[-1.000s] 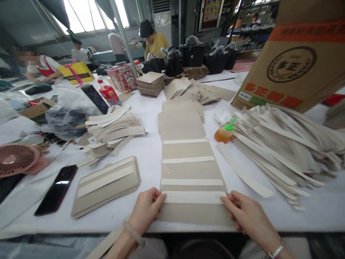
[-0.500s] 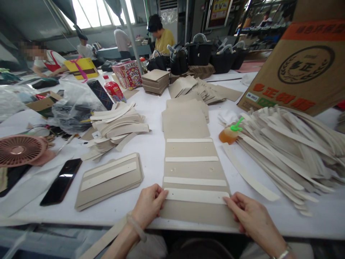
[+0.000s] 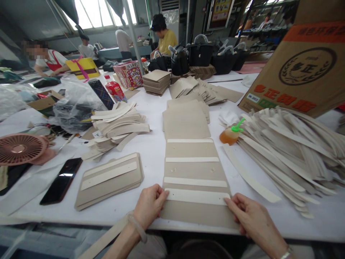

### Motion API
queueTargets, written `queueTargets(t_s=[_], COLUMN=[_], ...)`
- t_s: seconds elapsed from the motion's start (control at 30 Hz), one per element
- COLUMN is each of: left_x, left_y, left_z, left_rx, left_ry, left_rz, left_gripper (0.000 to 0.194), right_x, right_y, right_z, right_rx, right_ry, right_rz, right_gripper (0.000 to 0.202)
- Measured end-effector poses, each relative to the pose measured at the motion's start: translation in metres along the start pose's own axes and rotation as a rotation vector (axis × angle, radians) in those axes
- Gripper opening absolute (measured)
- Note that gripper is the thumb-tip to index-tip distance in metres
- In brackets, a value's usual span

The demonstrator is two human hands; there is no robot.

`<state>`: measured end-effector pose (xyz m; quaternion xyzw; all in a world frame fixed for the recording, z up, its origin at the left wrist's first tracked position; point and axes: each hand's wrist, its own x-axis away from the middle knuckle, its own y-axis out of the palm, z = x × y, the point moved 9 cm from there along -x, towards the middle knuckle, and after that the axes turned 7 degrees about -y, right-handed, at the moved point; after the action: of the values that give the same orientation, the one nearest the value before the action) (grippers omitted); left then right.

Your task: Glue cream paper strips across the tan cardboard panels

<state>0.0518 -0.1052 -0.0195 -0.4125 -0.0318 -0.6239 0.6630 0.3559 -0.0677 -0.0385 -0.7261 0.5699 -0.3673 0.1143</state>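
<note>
A white strip (image 3: 196,196) with a small hole near each end lies across the nearest beige panel (image 3: 199,216) at the table's front edge. My left hand (image 3: 151,203) pinches the strip's left end between thumb and fingers. Its right end is pinched by my right hand (image 3: 246,212). Beyond it, overlapping beige panels run away from me, several bearing a narrow white strip (image 3: 195,182) along an edge. Small glossy spots show around the holes of one panel (image 3: 194,169). Another long strip (image 3: 107,235) hangs near my left forearm.
To the left are a stack of stripped panels (image 3: 110,194), a phone (image 3: 61,181), a pink fan (image 3: 24,149) and a pile of short strips (image 3: 118,126). At right stand a glue bottle (image 3: 229,135), a heap of long strips (image 3: 293,144) and a carton (image 3: 299,72). People work farther back.
Both hands keep their hold on the strip's ends, and the strip stays in place on the panel. The view has shifted very slightly.
</note>
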Motion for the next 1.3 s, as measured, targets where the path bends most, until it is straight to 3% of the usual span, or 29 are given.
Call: queueTargets(t_s=[0.4,0.6,1.03,1.2,1.3], left_x=[0.002,0.000,-0.003,-0.006,-0.004], left_y=[0.001,0.003,0.006,0.000,-0.004], left_z=[0.003,0.001,-0.004,0.003,0.010], left_rx=[-0.106,-0.121,-0.195,-0.410,-0.563], left_ry=[0.052,0.039,0.016,0.176,0.254], left_rz=[0.026,0.017,0.032,0.131,0.188], left_gripper=[0.037,0.044,0.044,0.036,0.029], right_x=[0.003,0.007,0.009,0.008,0.011], right_y=[-0.006,-0.019,-0.026,-0.025,-0.028], right_z=[-0.014,-0.030,-0.040,-0.040,-0.046], right_rx=[-0.008,0.072,0.215,0.296,0.374], right_ry=[-0.054,-0.057,-0.125,-0.152,-0.215], right_rz=[0.040,0.103,0.145,0.160,0.191], right_gripper=[0.029,0.027,0.026,0.024,0.008])
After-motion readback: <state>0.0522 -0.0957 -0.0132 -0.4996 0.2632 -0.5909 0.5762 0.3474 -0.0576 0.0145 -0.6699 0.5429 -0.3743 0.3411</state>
